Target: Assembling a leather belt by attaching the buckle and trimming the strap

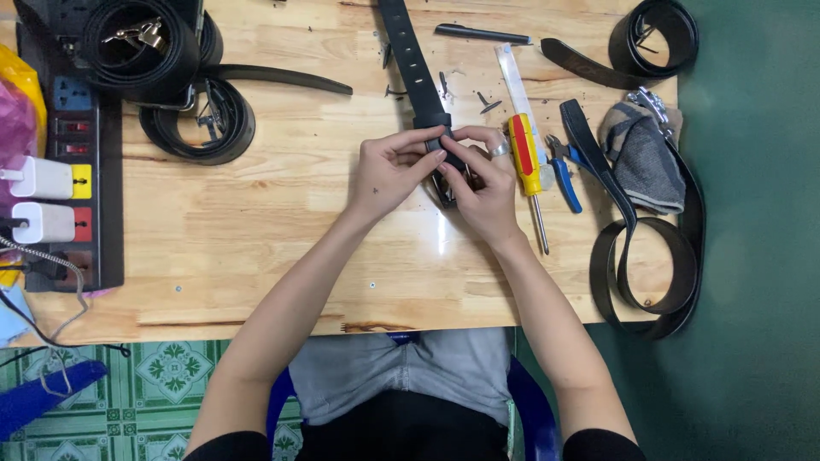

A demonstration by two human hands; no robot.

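Pale wooden tabletop (256, 213) over green patterned floor tiles, with plain green flooring on the right. At the far left edge, a long black power strip (81, 171) with two white plug adapters (38, 201). Beside it, near the top left corner, coiled black leather belts (166, 68) stacked in loose rings. At the centre, a straight black leather belt with punched holes (414, 64) running down from the top edge to the hands. Left hand (389, 171) curled, thumb and forefinger pinching the belt's lower end. Right hand (487, 183), a silver ring on one finger, curled against the left, fingertips pinching the same belt end from the other side. Just right of that hand, a yellow-and-red-handled screwdriver (527, 166) flat on the wood, then blue-handled pliers (562, 166). Further right, a folded grey cloth (645, 154) and a long looped black belt (641, 256) hanging past the table's edge. At the top right corner, another rolled black belt (653, 38).
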